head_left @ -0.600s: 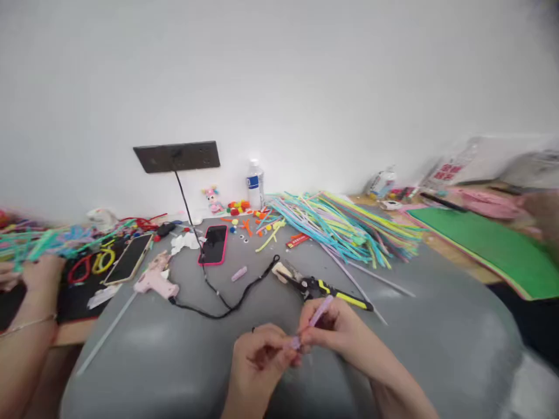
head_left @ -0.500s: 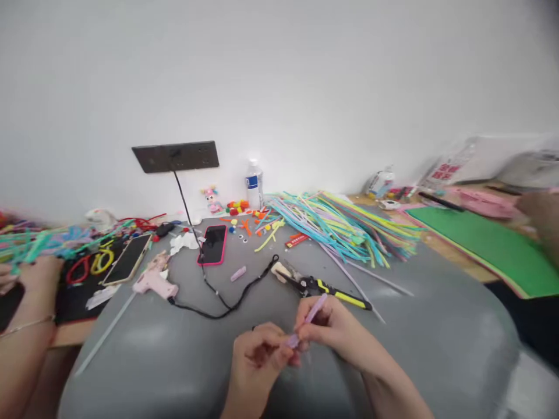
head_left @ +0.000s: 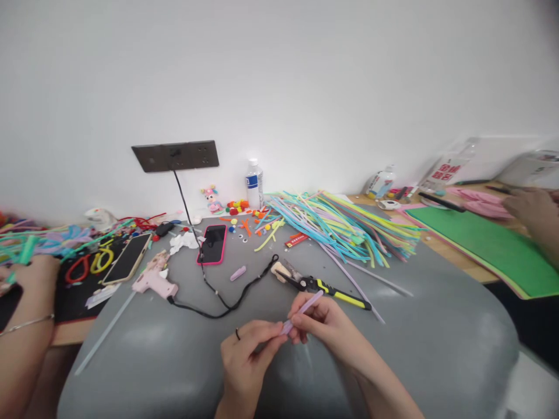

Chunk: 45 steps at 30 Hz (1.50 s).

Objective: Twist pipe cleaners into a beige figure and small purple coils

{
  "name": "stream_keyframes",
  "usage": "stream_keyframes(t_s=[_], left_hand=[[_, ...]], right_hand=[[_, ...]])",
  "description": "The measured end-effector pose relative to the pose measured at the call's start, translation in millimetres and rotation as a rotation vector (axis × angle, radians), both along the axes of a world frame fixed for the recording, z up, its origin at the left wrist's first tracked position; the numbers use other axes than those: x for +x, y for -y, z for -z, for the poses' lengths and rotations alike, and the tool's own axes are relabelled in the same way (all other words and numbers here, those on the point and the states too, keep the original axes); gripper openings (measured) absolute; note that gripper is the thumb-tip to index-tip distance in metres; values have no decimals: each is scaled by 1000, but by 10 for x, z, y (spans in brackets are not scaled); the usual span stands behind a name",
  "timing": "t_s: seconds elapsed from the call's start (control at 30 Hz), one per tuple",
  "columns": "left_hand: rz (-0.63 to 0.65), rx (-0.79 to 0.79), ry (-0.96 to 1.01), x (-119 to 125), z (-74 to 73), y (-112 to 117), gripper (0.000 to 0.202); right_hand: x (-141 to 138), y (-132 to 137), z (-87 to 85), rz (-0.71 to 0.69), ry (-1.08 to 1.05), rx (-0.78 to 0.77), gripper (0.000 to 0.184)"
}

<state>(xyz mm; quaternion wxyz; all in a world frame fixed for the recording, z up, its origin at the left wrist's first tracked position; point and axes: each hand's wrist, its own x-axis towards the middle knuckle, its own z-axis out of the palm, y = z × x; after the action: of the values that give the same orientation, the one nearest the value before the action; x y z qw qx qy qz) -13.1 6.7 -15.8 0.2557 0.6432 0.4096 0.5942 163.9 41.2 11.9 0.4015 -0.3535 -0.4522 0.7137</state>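
Observation:
Above the front of the grey table [head_left: 183,349], a short lilac pipe cleaner [head_left: 312,301] slants between my two hands. My left hand [head_left: 250,356], with a dark ring on one finger, pinches its lower end. My right hand [head_left: 322,323] grips it further up, and its upper tip sticks out past the fingers. Just beyond my right hand lie pliers or cutters with black and yellow handles [head_left: 343,295]. A small folded lilac piece [head_left: 238,273] rests on the table, and a pink glue gun [head_left: 155,283] lies to the left with its black cord.
Behind the cutters spreads a heap of pastel pipe cleaners [head_left: 332,227]. A pink-cased phone [head_left: 212,244] and a water bottle [head_left: 254,185] are further back. Green sheets [head_left: 489,250] lie right. A person's arm [head_left: 35,302] is at left, another person's hand [head_left: 530,209] at right.
My hands have shifted slightly left and up with the lilac pipe cleaner, and my left hand has turned so its ring shows. At the right, another person's hand has come further into view.

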Motion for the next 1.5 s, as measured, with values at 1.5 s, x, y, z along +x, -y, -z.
stream_keyframes(t_s=[1.5], left_hand=[[298, -831, 827, 218, -93, 21, 33]], right_hand=[[76, 140, -130, 48, 401, 623, 25]])
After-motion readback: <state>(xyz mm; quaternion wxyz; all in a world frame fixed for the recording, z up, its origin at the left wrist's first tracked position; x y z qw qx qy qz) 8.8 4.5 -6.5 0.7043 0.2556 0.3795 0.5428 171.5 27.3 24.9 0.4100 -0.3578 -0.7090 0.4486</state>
